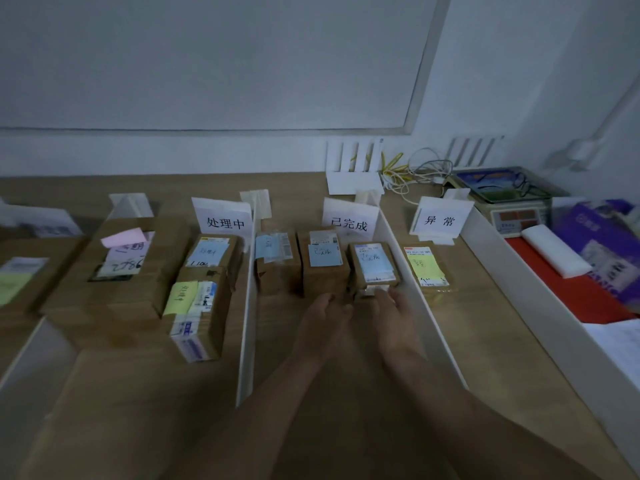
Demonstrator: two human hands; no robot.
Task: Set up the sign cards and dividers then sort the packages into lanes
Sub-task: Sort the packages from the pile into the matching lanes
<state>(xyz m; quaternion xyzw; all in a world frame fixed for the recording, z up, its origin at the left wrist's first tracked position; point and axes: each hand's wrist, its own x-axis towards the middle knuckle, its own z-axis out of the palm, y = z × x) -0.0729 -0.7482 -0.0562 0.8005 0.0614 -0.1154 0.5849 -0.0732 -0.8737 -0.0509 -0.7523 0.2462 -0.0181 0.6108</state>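
Fingertips [382,294] of both hands meet the near edge of a small brown package [374,268] bearing a blue note. Blur hides whether they pinch it or only touch it. The left hand [320,323] and right hand [396,320] lie side by side. The package sits mid-bench [485,306], just beside the right white divider [415,296] and well apart from the left white divider [247,306]. Behind it, toward the far edge, stands the sign card 已完成 [349,220]. Neighbouring lanes show cards 处理中 [225,220] and 异常 [440,220].
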